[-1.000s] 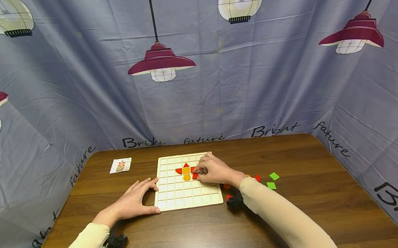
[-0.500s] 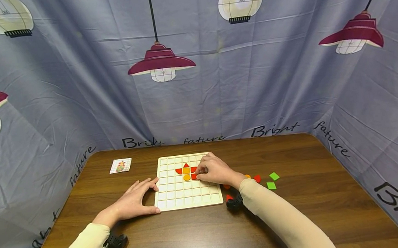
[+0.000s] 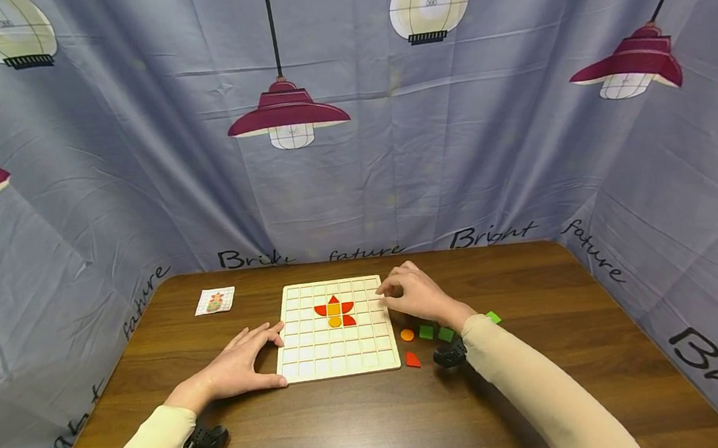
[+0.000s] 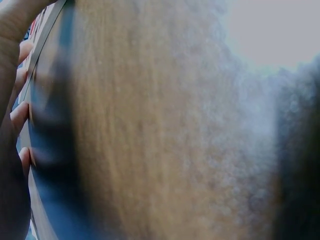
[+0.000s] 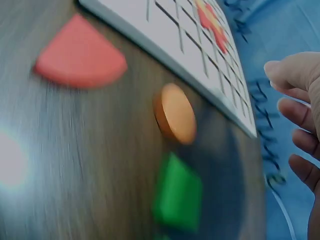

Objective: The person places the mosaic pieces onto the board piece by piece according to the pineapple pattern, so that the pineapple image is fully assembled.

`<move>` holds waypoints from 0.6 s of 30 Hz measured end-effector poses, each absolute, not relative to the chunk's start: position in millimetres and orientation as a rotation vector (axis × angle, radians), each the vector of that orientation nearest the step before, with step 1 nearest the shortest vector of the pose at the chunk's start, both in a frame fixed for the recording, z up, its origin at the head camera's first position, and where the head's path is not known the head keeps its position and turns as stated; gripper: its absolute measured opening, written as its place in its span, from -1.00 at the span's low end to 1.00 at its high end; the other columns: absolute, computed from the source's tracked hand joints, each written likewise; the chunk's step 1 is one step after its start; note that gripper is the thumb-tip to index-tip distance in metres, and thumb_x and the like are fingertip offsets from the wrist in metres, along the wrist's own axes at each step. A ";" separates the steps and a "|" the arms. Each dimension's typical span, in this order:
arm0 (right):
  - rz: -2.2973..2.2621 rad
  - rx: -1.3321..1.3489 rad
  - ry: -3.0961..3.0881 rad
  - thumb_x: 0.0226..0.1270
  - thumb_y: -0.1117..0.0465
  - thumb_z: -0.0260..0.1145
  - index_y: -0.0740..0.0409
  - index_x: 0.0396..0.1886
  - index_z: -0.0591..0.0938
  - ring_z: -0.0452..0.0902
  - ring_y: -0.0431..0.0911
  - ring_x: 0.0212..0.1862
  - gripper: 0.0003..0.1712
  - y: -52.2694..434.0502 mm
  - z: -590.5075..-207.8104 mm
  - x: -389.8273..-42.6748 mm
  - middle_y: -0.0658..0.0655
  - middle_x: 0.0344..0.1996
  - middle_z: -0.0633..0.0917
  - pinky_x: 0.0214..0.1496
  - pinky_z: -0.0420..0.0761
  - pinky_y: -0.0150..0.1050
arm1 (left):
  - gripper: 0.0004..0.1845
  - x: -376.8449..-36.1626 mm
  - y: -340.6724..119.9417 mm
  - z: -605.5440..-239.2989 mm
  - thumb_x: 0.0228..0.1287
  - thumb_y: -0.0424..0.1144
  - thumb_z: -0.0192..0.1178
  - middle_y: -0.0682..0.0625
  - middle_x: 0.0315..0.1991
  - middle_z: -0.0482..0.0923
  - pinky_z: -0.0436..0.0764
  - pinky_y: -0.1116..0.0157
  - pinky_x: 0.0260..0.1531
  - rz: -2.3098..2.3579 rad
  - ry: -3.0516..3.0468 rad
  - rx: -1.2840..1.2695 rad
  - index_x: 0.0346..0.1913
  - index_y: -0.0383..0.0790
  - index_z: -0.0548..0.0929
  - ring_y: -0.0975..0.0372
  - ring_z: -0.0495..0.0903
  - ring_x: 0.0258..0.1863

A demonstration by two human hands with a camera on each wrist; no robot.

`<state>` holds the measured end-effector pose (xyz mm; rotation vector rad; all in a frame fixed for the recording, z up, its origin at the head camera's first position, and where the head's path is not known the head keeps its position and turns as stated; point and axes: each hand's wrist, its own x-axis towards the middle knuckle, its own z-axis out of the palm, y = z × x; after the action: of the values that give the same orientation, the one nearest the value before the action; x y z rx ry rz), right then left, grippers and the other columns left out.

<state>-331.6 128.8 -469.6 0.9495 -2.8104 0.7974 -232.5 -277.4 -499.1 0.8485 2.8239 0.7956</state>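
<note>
A pale gridded board lies on the wooden table. On it, an orange square has a red triangle above it, an orange disc below, and a red curved piece on its left. Red curved pieces also sit right of the square and right of the disc. My left hand rests at the board's left edge, thumb and fingers spread and touching it. Over the right edge hovers my right hand, fingers loosely bent; nothing shows between them in the right wrist view.
Right of the board lie a loose orange disc, a red quarter-circle piece and several green squares, some partly hidden by the right wrist. A small pattern card is at the back left. Printed curtains surround the table.
My right hand has let go of the red curved piece beside the disc and moved right, off the pattern. That piece now shows fully. The left hand stays at the edge.
</note>
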 end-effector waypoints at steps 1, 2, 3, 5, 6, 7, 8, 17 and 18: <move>0.795 0.930 -2.812 0.35 0.02 0.47 -0.09 -0.10 0.81 0.36 -0.14 -0.10 -0.81 136.4 -467.7 -331.7 -0.19 -0.27 0.63 -0.08 0.46 -0.14 | -0.35 -232.6 -277.5 -499.3 0.10 0.36 0.41 -0.11 0.56 0.23 -0.07 -0.26 0.49 0.797 2.824 0.850 0.07 0.02 0.49 -0.15 0.14 0.54; 0.803 0.909 -2.819 0.35 0.03 0.47 -0.07 -0.08 0.81 0.36 -0.13 -0.09 -0.79 144.2 -465.4 -331.2 -0.18 -0.26 0.64 -0.08 0.46 -0.13 | -0.35 -232.6 -277.5 -499.5 0.11 0.35 0.41 -0.11 0.56 0.23 -0.07 -0.26 0.49 0.798 2.826 0.853 0.07 0.02 0.49 -0.15 0.14 0.54; 0.804 0.888 -2.828 0.35 0.02 0.47 -0.06 -0.07 0.81 0.36 -0.13 -0.08 -0.78 152.1 -463.6 -330.6 -0.18 -0.25 0.64 -0.07 0.46 -0.13 | -0.35 -232.5 -277.5 -499.7 0.11 0.35 0.41 -0.11 0.56 0.23 -0.06 -0.26 0.48 0.799 2.827 0.859 0.07 0.02 0.49 -0.16 0.15 0.53; 0.796 0.854 -2.841 0.34 0.01 0.47 -0.06 -0.05 0.80 0.38 -0.13 -0.06 -0.75 167.1 -461.1 -328.7 -0.18 -0.22 0.65 -0.05 0.47 -0.12 | -0.36 -232.1 -277.8 -500.2 0.11 0.35 0.41 -0.12 0.56 0.23 -0.06 -0.27 0.48 0.800 2.831 0.864 0.07 0.02 0.49 -0.16 0.15 0.53; 0.790 0.841 -2.847 0.34 0.01 0.48 -0.05 -0.04 0.80 0.38 -0.12 -0.05 -0.74 174.3 -460.1 -327.5 -0.17 -0.21 0.66 -0.04 0.47 -0.11 | -0.36 -231.9 -277.8 -500.2 0.11 0.34 0.41 -0.12 0.55 0.23 -0.06 -0.27 0.48 0.800 2.834 0.868 0.07 0.02 0.49 -0.17 0.15 0.53; 0.776 0.837 -2.847 0.33 0.02 0.48 -0.04 -0.04 0.80 0.39 -0.11 -0.04 -0.74 181.6 -459.7 -326.0 -0.16 -0.20 0.67 -0.03 0.48 -0.09 | -0.36 -231.9 -277.7 -500.4 0.11 0.34 0.41 -0.12 0.55 0.23 -0.05 -0.26 0.48 0.798 2.835 0.868 0.07 0.01 0.49 -0.16 0.15 0.53; 0.761 0.828 -2.855 0.32 0.02 0.49 -0.04 -0.04 0.81 0.40 -0.10 -0.02 -0.73 188.9 -459.5 -324.2 -0.15 -0.19 0.67 0.00 0.47 -0.08 | -0.35 -231.8 -277.5 -500.3 0.11 0.34 0.41 -0.12 0.55 0.23 -0.05 -0.26 0.48 0.798 2.836 0.871 0.07 0.01 0.50 -0.16 0.15 0.53; 0.558 0.799 -2.927 0.24 -0.05 0.53 -0.18 -0.15 0.81 0.42 -0.04 0.03 -0.79 245.5 -467.8 -300.8 -0.17 -0.18 0.67 0.08 0.40 0.02 | -0.35 -231.4 -275.2 -499.0 0.11 0.33 0.42 -0.14 0.55 0.23 -0.06 -0.27 0.48 0.794 2.832 0.862 0.07 0.00 0.49 -0.17 0.15 0.53; 0.537 0.789 -2.928 0.23 -0.08 0.54 -0.20 -0.18 0.80 0.42 -0.05 0.02 -0.79 250.3 -469.3 -298.6 -0.18 -0.19 0.67 0.04 0.40 0.00 | -0.36 -231.5 -275.1 -499.1 0.11 0.33 0.42 -0.14 0.55 0.24 -0.06 -0.27 0.48 0.795 2.834 0.865 0.07 0.00 0.49 -0.17 0.15 0.53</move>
<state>-298.6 250.3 -469.3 0.7892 -2.9279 0.5370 -231.5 -275.1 -499.1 0.8654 2.8339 0.7949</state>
